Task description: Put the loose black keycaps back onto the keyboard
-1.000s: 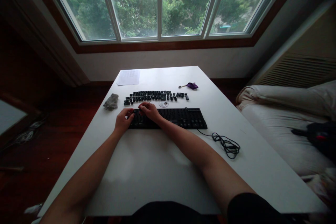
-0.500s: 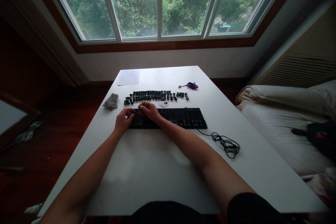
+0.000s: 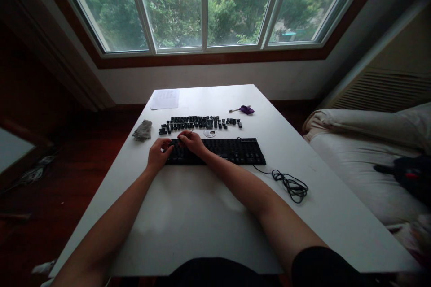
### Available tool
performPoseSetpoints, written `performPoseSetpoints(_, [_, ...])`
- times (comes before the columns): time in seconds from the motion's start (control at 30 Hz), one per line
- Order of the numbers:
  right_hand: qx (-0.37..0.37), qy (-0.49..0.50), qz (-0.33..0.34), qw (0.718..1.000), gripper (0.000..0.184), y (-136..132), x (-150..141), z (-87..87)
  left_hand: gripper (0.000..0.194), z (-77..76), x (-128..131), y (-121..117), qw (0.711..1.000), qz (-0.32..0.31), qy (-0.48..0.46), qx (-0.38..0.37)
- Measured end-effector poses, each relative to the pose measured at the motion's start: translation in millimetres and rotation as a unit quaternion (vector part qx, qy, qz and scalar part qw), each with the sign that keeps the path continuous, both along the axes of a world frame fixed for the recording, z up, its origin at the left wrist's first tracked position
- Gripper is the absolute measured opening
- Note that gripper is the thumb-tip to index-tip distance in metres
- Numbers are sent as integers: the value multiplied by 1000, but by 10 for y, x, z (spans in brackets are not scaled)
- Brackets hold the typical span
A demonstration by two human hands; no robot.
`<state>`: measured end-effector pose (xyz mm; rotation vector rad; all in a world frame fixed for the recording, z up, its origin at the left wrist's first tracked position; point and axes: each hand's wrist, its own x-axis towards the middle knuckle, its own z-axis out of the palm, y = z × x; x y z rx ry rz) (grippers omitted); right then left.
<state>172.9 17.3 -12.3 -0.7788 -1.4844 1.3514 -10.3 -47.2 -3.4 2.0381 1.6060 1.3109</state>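
Head view shows the keyboard [image 3: 235, 151] on the white table [image 3: 188, 215], in front of the person. The left hand [image 3: 157, 153] is at its left end, with thumb and fingers curved; I cannot tell whether they pinch something. The right hand [image 3: 192, 141] is over the keyboard, just beside the left hand, its fingertips close together; something thin shows there, too small to name, so its grip is also unclear. Loose keycaps [image 3: 209, 123] lie in rows behind the keyboard. A grey cloth [image 3: 142, 130] lies to the left, the coiled cable [image 3: 286, 182] to the right.
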Motion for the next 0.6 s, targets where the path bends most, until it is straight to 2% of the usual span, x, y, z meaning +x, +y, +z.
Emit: performPoseSetpoints(0.6, [4,7,6,1000,23,-17,9,27,25,93,34,-50,999,-20,35,7])
